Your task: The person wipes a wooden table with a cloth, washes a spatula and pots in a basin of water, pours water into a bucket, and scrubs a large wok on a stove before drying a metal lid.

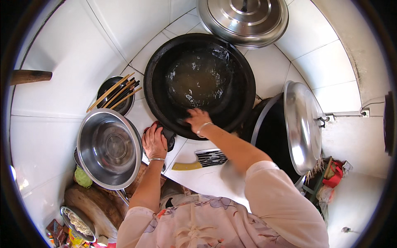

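A large black basin (200,83) with murky water in its bottom stands on the white tiled counter (198,181). My right hand (198,121) reaches over its near rim, fingers slightly spread and touching the inner wall; nothing shows in it, though the fingertips are blurred. My left hand (154,142) rests on a dark cloth (167,136) with a red part, beside the basin's lower left; whether the fingers grip it is unclear. Between my forearms lies a cleaver with a yellow handle (187,166) and a black-patterned blade, partly hidden by my right forearm.
At left, a steel bowl (109,148) stands below a dark bowl with chopsticks (118,93) across it. A steel lid (245,18) leans behind the basin; another lid (302,127) stands over a big dark wok (273,136) at right. A dish of noodles (78,223) sits lower left.
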`<action>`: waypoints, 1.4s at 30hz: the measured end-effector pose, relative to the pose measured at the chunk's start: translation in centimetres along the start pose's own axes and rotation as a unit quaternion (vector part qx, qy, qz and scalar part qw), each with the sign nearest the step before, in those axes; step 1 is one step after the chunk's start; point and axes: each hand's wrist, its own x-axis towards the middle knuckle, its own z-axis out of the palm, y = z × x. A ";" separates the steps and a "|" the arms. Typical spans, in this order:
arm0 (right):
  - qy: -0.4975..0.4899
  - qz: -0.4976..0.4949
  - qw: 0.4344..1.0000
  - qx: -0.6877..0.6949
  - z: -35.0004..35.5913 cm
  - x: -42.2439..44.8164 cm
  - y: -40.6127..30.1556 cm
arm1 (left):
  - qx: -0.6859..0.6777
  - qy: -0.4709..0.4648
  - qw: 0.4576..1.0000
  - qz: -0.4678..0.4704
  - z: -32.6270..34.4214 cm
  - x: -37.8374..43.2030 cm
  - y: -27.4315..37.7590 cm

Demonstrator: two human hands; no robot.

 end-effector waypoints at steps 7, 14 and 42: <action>-0.094 0.038 0.970 -0.222 0.8 2.2 16.1 | 0.012 -0.019 1.000 0.011 0.1 0.6 0.5; 0.085 0.098 0.975 -0.180 -0.3 10.5 21.3 | 0.017 -0.042 0.999 0.003 0.3 0.9 0.5; -0.245 -0.219 0.938 0.110 -1.4 3.0 7.8 | 0.017 -0.034 0.999 0.004 0.1 0.8 0.6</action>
